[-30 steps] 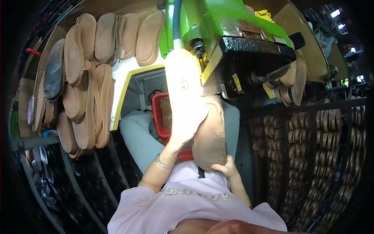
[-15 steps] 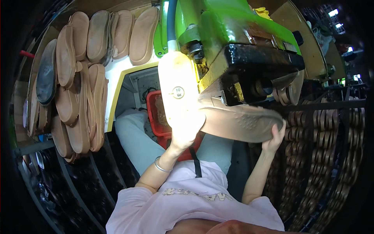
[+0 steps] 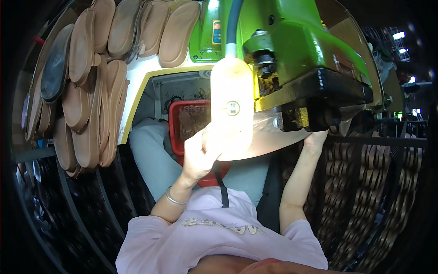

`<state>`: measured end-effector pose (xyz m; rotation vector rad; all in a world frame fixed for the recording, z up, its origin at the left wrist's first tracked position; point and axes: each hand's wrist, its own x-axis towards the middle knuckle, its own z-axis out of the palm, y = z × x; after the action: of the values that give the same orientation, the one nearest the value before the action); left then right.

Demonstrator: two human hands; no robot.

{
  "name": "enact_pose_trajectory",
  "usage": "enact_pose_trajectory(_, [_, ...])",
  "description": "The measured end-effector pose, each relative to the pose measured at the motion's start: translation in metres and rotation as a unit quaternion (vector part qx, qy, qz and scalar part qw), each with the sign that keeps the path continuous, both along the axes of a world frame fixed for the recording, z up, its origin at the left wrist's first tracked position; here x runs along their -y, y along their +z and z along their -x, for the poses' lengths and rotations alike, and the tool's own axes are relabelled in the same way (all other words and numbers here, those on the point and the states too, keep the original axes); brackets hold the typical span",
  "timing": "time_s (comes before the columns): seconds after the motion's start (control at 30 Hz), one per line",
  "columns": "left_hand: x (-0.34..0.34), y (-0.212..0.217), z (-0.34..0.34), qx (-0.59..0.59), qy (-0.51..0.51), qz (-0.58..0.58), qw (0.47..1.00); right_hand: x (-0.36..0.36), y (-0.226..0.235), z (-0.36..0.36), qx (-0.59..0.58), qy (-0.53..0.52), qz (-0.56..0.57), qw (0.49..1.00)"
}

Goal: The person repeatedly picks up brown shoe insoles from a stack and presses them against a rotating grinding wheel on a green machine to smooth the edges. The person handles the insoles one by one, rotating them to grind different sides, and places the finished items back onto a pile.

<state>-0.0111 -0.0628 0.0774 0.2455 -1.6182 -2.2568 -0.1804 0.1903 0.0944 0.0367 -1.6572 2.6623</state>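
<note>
I hold a tan shoe sole (image 3: 269,137) flat and crosswise, just under the black head (image 3: 326,107) of a green machine (image 3: 292,45). My left hand (image 3: 196,157) grips the sole's left end, right behind a glaring white lamp (image 3: 232,105) that washes out part of it. My right hand (image 3: 316,137) holds the sole's right end from below, beside the black head. Whether the sole touches the machine's tool I cannot tell.
A red basket (image 3: 189,118) sits on my lap below the machine. Many tan soles (image 3: 86,91) are stacked on a rack at the left and along the top. Dark racks with more soles (image 3: 365,182) fill the right side.
The sole has gone from upright in front of my lap to level under the machine head. My right hand rose up and to the right with it; my left hand stayed by the lamp.
</note>
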Motion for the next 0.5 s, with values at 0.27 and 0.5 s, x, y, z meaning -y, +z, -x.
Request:
enact_pose_trajectory(0.27, [0.039, -0.019, -0.025, 0.048, 0.005, -0.061, 0.997, 0.016, -0.026, -0.024, 0.026, 0.028, -0.038, 0.999])
enact_pose_trajectory(0.5, [0.069, -0.035, -0.053, 0.085, 0.047, -0.100, 0.990, 0.070, -0.017, -0.062, -0.012, 0.037, -0.014, 0.999])
